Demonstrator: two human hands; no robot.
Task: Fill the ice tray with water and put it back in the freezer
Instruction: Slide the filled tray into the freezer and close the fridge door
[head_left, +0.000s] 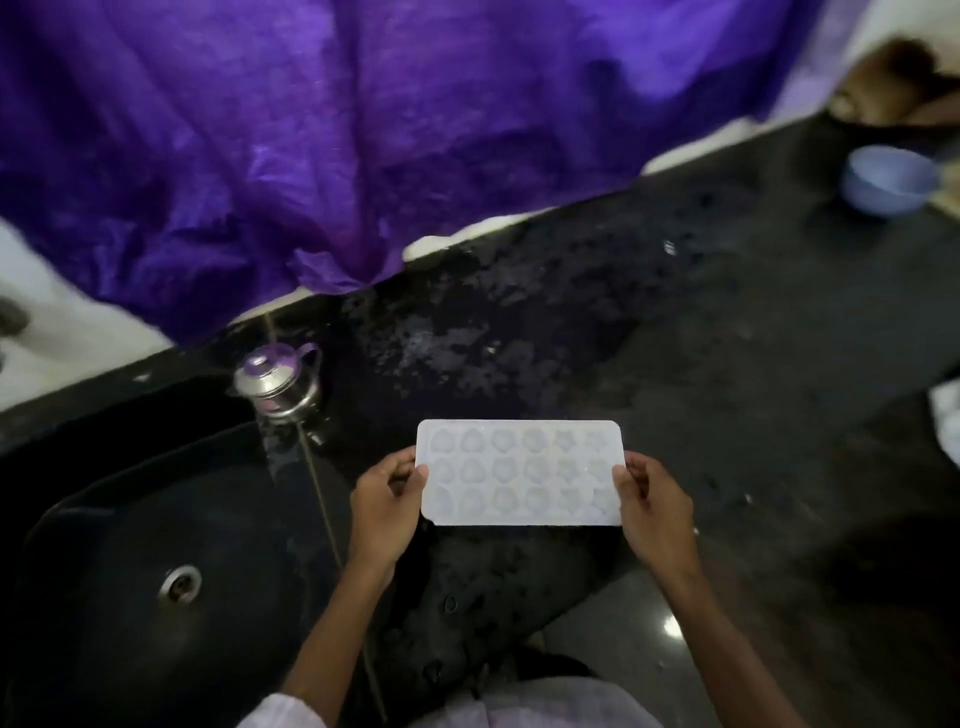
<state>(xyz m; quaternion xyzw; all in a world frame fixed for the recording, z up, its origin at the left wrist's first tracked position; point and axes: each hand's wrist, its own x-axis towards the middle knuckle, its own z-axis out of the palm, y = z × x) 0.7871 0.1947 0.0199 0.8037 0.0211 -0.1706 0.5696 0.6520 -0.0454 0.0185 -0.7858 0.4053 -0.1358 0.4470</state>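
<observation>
I have the ice tray at lower centre of the frame, level over the black desk, just right of the sink. My left grip pinches its left short end and my right grip pinches the other. It looks thin, light and probably bendy. Filled, it would likely sag and spill, so I'd support both ends.
</observation>
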